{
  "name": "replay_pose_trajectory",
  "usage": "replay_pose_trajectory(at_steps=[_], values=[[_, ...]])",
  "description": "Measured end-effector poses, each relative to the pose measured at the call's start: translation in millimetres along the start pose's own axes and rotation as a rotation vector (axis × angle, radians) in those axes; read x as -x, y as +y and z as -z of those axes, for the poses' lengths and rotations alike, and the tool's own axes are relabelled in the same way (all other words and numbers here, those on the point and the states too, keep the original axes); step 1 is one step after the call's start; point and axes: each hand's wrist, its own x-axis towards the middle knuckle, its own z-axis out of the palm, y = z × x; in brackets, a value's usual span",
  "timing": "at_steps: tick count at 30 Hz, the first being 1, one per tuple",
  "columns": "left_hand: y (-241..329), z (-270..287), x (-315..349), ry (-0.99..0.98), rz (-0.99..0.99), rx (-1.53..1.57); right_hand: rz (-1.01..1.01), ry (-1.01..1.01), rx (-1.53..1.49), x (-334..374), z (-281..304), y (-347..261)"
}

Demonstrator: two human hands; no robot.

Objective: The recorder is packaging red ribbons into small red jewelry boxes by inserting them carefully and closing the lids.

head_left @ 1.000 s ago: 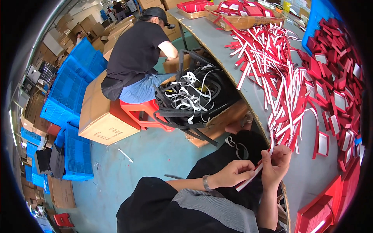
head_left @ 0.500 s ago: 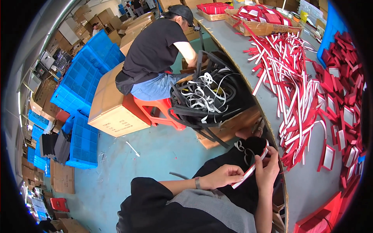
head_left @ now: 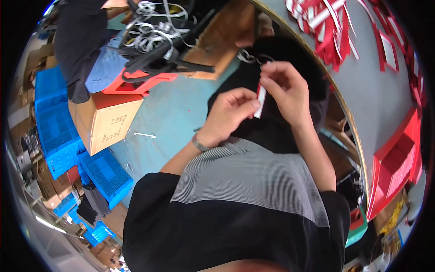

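A short red-and-white strip [head_left: 260,97] is held upright over my lap, on dark trousers. Thumb and fingers of my left hand [head_left: 226,113] pinch it near its lower end. The upper end sits between the closed fingertips of my right hand [head_left: 287,93], which partly cover it. Thin white curls of ribbon [head_left: 246,56] lie on the dark cloth just beyond the right fingertips. Similar red-and-white strips [head_left: 333,34] lie in a heap on the grey table [head_left: 358,90] to my right.
A red open box [head_left: 394,158] stands at the table's right side. Beyond my left hand are a cardboard carton [head_left: 108,122], a red stool [head_left: 136,84] with a seated person, and dark foam strips with white ribbon [head_left: 156,34]. Blue crates [head_left: 56,122] stack at left.
The view has tilted down and turned, so the surroundings shift across the picture. My hands stay on the strip, which now stands more upright, and my fingers have drawn in closer along it.
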Motion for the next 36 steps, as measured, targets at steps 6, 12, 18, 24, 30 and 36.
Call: replay_pose_trajectory(at_steps=[6,12,18,24,30,36], values=[[-4.3,0.9,-7.9,-0.024,0.065,0.044,-0.006,0.049,-0.102,-3.0,10.4,8.5],[-4.4,3.2,-10.7,-0.026,0.085,0.061,0.037,0.067,0.016,-11.9,15.8,18.5],[-10.6,4.6,-19.6,0.093,0.091,0.063,0.517,0.092,0.732,-1.2,15.9,-5.0],[-9.8,0.7,-26.4,0.088,0.068,0.050,0.481,0.030,0.740,18.2,17.2,10.7],[-12.9,2.9,-26.7,0.095,0.076,0.058,0.480,0.082,0.787,21.4,11.4,10.3],[-11.0,-2.2,-24.6,0.130,0.020,-0.079,0.500,0.066,0.829,24.1,11.7,7.1]])
